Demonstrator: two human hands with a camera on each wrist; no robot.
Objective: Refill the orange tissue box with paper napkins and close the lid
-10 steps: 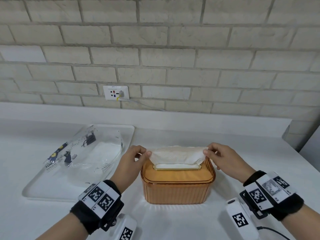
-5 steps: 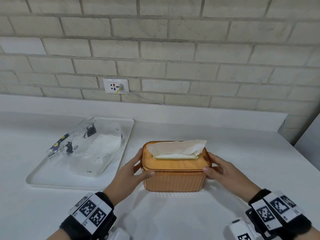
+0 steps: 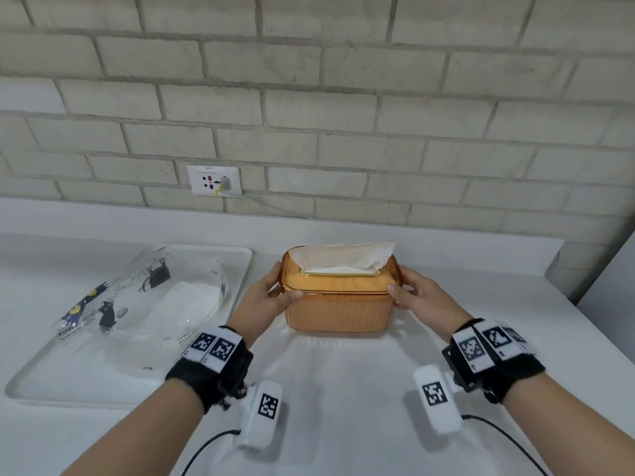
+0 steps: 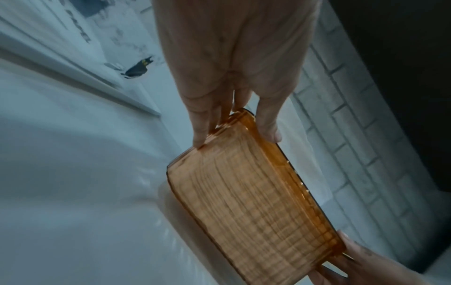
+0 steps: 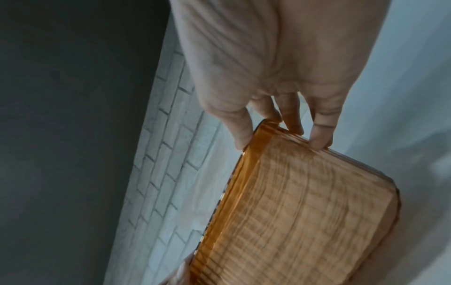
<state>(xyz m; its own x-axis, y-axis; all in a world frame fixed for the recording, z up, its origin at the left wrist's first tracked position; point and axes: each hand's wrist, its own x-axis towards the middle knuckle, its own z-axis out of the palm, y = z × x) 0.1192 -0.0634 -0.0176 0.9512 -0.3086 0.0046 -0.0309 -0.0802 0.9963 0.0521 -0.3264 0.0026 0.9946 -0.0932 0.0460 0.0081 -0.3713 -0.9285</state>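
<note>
White counter (image 3: 343, 389) runs beneath a pale brick wall (image 3: 343, 97), and on it, near the middle, stands the orange tissue box (image 3: 338, 310) with a hand at each short end. At the box's left end the left hand (image 3: 261, 304) grips it, thumb laid across the near front corner just under the lid (image 3: 338, 286) and fingers curled round the end; from the left wrist view the fingers (image 4: 202, 123) press on the ribbed wall while the thumb sits on the lid edge. At the opposite end the right hand (image 3: 421, 298) holds the box in the same way, thumb on the front corner at lid height and fingers wrapped round the end; the right wrist view shows its fingertips (image 5: 319, 135) on the box's wall just below the lid band. The lid sits flat and closed on the box, and a white paper napkin (image 3: 343, 257) stands up out of its slot, leaning toward the wall. Both wrists carry black bands with square printed markers and white camera units with cables. To the left of the box, apart from it, lies a white tray (image 3: 41, 383) holding a clear plastic napkin bag (image 3: 137, 300) printed with cartoon figures, with some white napkins (image 3: 192, 300) inside. On the wall behind the tray sits a white socket plate (image 3: 213, 180) with a plug and thin cable in it.
</note>
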